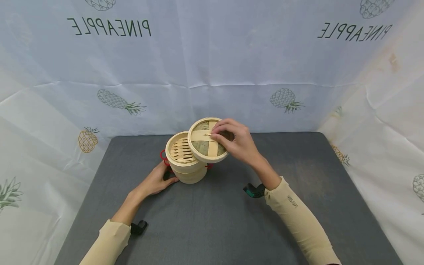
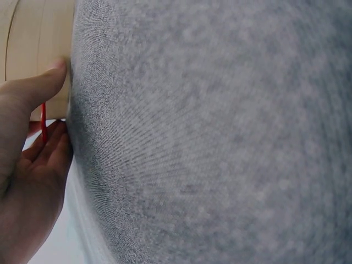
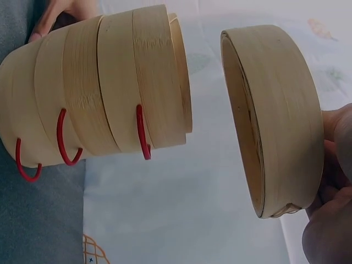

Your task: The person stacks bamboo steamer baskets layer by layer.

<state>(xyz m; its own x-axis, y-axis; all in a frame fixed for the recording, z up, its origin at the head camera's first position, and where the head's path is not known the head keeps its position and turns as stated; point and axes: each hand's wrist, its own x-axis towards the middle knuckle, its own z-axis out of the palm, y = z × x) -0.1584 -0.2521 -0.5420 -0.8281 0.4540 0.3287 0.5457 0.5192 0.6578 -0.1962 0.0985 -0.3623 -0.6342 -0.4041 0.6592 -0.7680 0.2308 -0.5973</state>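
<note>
A stacked bamboo steamer (image 1: 186,167) with red cord loops (image 3: 61,137) stands upright on the dark tabletop. Its slatted top tier (image 1: 181,151) shows in the head view. My right hand (image 1: 236,140) pinches the small loop at the middle of the round bamboo lid (image 1: 212,149). The lid is held above the steamer and off to its right; in the right wrist view a gap separates them. Low on the steamer's left side, my left hand (image 1: 157,180) holds the wall between thumb and fingers, near a red loop. Its fingers are partly hidden behind the steamer.
The dark grey tabletop (image 1: 205,228) runs back to a white curtain (image 1: 228,59) with pineapple prints, and more curtain hangs on both sides. Dark wrist devices sit at each forearm, one at the right wrist (image 1: 254,190).
</note>
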